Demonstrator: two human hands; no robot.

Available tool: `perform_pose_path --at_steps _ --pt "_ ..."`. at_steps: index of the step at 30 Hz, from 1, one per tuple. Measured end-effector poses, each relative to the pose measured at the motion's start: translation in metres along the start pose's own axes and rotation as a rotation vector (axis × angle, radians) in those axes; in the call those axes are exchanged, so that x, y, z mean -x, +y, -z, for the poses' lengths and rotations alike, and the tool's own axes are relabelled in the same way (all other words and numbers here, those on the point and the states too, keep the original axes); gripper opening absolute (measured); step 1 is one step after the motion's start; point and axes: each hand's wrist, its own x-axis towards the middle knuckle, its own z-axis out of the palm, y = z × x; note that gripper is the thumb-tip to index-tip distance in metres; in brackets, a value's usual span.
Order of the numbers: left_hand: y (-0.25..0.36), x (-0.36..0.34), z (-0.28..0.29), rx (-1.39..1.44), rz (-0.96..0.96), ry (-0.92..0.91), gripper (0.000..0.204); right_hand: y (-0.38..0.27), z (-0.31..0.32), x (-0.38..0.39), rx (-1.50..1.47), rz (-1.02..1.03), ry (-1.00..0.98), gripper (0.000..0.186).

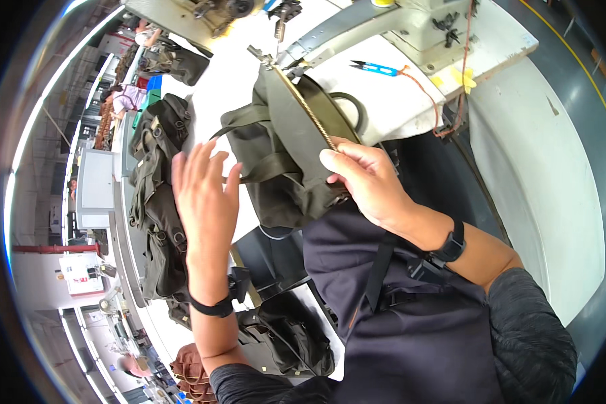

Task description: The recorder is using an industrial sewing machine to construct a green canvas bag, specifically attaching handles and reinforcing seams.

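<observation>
An olive-green bag with webbing handles hangs over the front of the sewing machine's table. Along its top edge runs a brass-toothed zipper, whose far end lies under the needle area of the sewing machine. My right hand pinches the bag's zipper edge between thumb and fingers at the near end. Raised to the left of the bag, my left hand has its fingers spread and holds nothing; a handle strap passes close to its fingertips.
Blue thread snips on an orange cord lie on the white tabletop to the right. More dark green bags line a bench at left, with another pile below. Reddish-brown bags sit at lower left. A person works far left.
</observation>
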Motion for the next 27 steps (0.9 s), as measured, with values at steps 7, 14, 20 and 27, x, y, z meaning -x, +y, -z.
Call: perform_pose_path --at_steps 7,14,20,27 --pt "0.072 -0.025 -0.009 0.357 -0.046 0.133 0.042 -0.01 -0.01 0.001 -0.265 -0.164 0.048 0.024" --pt "0.085 -0.022 -0.018 0.352 0.072 0.089 0.047 -0.013 -0.003 0.002 -0.118 -0.207 0.095 0.024" --pt "0.081 -0.031 -0.026 0.375 0.103 0.071 0.048 -0.01 0.0 -0.011 0.007 -0.118 0.044 0.025" --pt "0.072 -0.046 -0.041 0.369 0.119 0.127 0.042 -0.003 0.0 -0.032 -0.039 -0.128 0.079 0.025"
